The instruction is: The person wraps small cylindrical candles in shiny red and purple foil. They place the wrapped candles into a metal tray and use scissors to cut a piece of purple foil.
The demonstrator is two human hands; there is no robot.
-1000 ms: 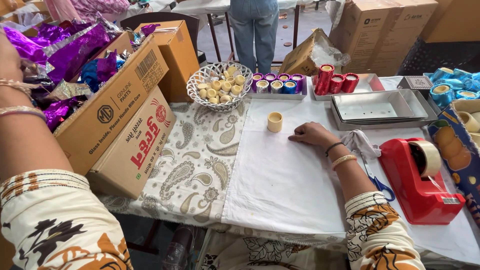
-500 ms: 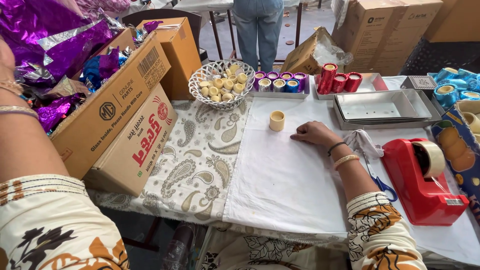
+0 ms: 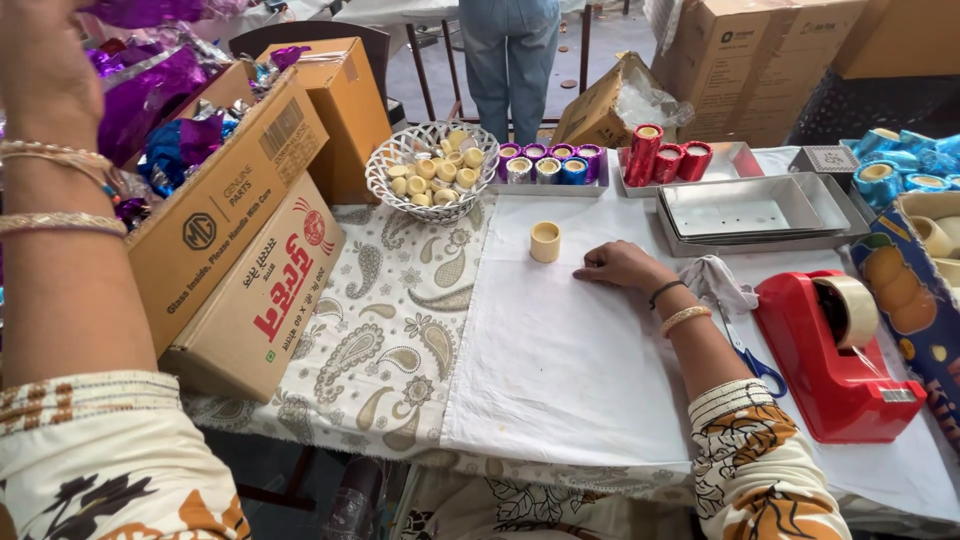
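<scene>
Left hand point(image 3: 45, 75) fingers cut off by the top edge, grasp unseen

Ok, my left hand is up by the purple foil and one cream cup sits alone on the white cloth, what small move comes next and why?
Probably pinch one purple foil sheet with the left hand and bring it down to the white cloth. That hand is raised at the foil box, while the right hand rests flat beside the bare cream cup; the cups in the tray behind are already foil-covered.

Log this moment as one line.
left hand: raised by purple foil | right hand: flat on white cloth | cream cup: upright, apart from the hand
</scene>
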